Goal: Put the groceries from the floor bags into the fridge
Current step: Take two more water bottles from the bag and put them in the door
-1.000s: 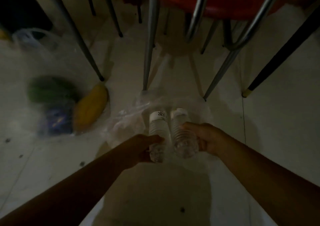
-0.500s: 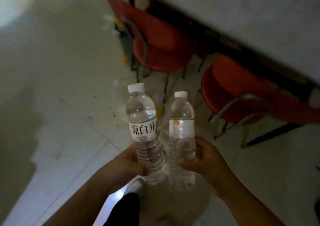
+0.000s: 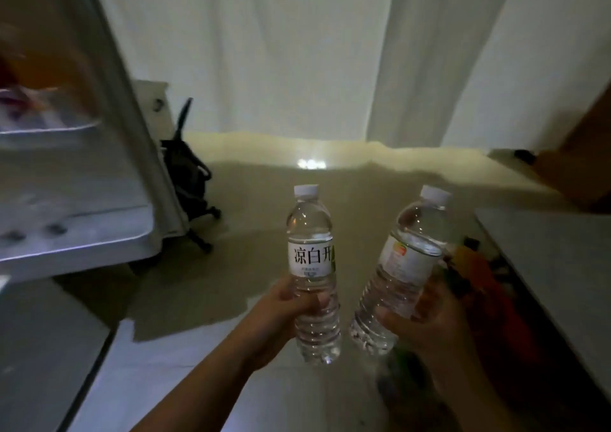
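I hold two clear water bottles with white caps in front of me. My left hand (image 3: 281, 319) grips the lower half of the left bottle (image 3: 310, 256), which stands upright and bears a white label with dark characters. The right bottle (image 3: 406, 259) leans to the right, and my right hand (image 3: 420, 326) is closed around its lower part. At the left stands the open fridge (image 3: 99, 220), its white shelves blurred, with something red and orange on an upper shelf. Both bottles are well to the right of it.
A dark folded frame on small wheels (image 3: 190, 180) stands just right of the fridge. White curtains (image 3: 297, 51) hang at the back. A grey table edge (image 3: 545, 266) runs along the right, with blurred orange, red and green items (image 3: 476, 279) below it.
I lifted both bottles out of the bag on the floor and turned left, away from the red chairs. The open fridge and the curtains have come into view.
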